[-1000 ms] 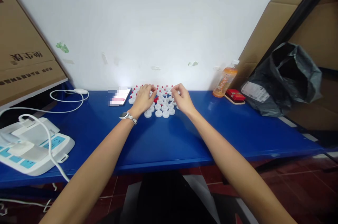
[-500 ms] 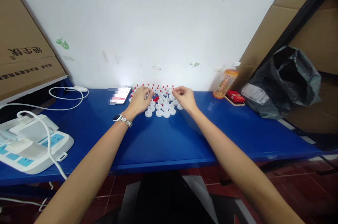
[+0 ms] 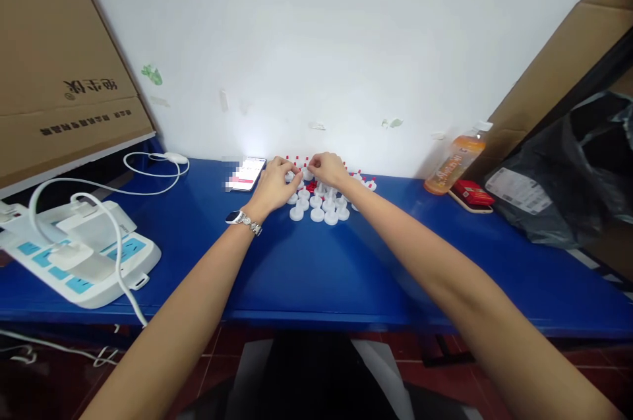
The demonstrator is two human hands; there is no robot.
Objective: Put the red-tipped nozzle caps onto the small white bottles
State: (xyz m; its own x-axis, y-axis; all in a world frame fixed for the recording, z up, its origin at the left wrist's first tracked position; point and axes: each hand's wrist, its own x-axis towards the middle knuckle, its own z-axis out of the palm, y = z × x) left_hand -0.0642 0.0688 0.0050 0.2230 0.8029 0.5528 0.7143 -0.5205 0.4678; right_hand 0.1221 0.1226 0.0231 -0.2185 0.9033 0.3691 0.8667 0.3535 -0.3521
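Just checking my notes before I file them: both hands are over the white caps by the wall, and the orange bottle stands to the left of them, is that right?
Not quite. The head view shows both hands, left and right, over the white caps, but the orange bottle stands to their right, beside a red box.

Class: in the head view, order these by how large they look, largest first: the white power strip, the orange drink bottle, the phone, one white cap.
1. white power strip, though it lies nearest the camera
2. orange drink bottle
3. phone
4. white cap
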